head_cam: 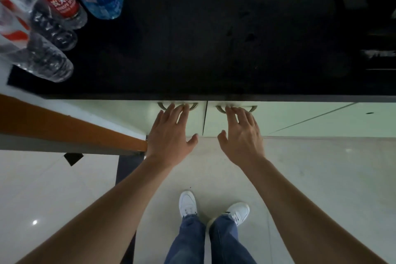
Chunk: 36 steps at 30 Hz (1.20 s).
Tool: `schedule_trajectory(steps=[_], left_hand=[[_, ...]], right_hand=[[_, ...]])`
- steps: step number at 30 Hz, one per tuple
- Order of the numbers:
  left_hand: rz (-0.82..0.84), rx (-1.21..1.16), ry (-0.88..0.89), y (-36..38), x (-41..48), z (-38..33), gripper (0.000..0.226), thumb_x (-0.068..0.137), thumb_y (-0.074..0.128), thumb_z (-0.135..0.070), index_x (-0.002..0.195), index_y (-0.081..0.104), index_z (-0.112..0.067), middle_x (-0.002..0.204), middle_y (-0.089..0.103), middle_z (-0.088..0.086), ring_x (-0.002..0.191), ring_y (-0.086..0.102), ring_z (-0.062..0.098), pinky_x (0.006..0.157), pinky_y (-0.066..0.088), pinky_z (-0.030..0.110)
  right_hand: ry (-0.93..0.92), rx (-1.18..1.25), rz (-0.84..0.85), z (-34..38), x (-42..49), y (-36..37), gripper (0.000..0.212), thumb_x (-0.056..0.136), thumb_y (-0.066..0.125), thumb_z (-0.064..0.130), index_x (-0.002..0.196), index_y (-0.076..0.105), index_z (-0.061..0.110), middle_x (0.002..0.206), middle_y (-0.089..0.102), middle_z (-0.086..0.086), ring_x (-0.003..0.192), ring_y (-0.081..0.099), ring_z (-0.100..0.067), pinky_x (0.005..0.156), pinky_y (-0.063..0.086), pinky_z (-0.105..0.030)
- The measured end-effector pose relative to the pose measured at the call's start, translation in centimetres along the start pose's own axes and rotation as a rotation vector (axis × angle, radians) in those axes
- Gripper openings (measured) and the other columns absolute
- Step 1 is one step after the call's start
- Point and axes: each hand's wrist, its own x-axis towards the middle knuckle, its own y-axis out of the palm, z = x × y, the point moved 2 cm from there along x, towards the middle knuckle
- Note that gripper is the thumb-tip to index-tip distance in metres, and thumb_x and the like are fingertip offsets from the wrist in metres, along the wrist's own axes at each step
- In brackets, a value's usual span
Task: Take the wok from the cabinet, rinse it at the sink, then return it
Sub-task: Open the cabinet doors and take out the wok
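Both hands reach to the two pale green cabinet doors under the black desk (214,49): the left hand (169,137), its grip released and fingers spread, has its fingertips at the curved left handle (162,106), and the right hand (240,135), equally slack, touches the right handle (252,109). Both doors, left door (132,115) and right door (289,118), are closed, and no wok can be seen. Plastic bottles (64,2) stand on the desk at ten o'clock, and white shoes (188,203) stand on the tiled floor at six o'clock.
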Motion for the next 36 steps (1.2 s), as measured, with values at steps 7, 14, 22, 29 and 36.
schedule_trajectory(steps=[7, 14, 22, 29, 36], left_hand=[[-0.029, -0.050, -0.014, 1.5, -1.7, 0.1, 0.074, 0.094, 0.046, -0.050, 0.155, 0.021, -0.016, 0.160, 0.028, 0.004, 0.150, 0.018, 0.024, 0.121, 0.022, 0.043], [0.012, -0.044, 0.020, 2.2, -7.0, 1.0, 0.066, 0.086, 0.057, -0.033, 0.145, 0.035, -0.015, 0.152, 0.040, 0.006, 0.146, 0.029, 0.023, 0.109, 0.042, 0.046], [0.068, 0.004, 0.014, 3.5, -14.4, 2.3, 0.089, 0.083, 0.069, -0.031, 0.154, 0.019, -0.013, 0.163, 0.022, 0.007, 0.152, 0.012, 0.023, 0.120, 0.024, 0.048], [0.131, -0.036, -0.113, 3.5, -22.1, 4.6, 0.090, 0.084, 0.062, -0.043, 0.156, 0.015, -0.016, 0.165, 0.015, 0.004, 0.152, 0.010, 0.023, 0.121, 0.020, 0.049], [0.060, -0.261, -0.352, 3.1, -26.1, 5.6, 0.084, 0.089, 0.020, -0.075, 0.157, 0.004, -0.028, 0.164, 0.000, -0.008, 0.152, -0.002, 0.018, 0.119, 0.006, 0.048]], right_hand=[[0.039, 0.028, -0.014, -0.3, -1.9, 1.2, 0.054, 0.077, 0.066, 0.006, 0.129, 0.056, 0.002, 0.129, 0.058, -0.014, 0.122, 0.050, -0.032, 0.095, 0.051, -0.042], [0.096, 0.052, 0.096, -0.7, -7.0, 0.3, 0.056, 0.083, 0.060, 0.001, 0.138, 0.048, 0.006, 0.147, 0.043, -0.009, 0.143, 0.031, -0.024, 0.101, 0.048, -0.039], [0.128, -0.004, 0.124, -2.2, -12.8, -0.5, 0.054, 0.088, 0.058, 0.000, 0.140, 0.046, 0.010, 0.158, 0.034, -0.008, 0.149, 0.028, -0.024, 0.111, 0.039, -0.035], [0.203, 0.031, 0.175, -6.2, -20.3, -2.0, 0.065, 0.081, 0.053, -0.007, 0.144, 0.042, 0.005, 0.160, 0.030, -0.008, 0.150, 0.025, -0.022, 0.116, 0.037, -0.041], [0.411, 0.244, 0.157, -10.6, -27.1, -4.4, 0.079, 0.092, 0.061, 0.020, 0.155, 0.015, 0.019, 0.163, 0.023, -0.005, 0.140, 0.039, -0.033, 0.099, 0.046, -0.048]])
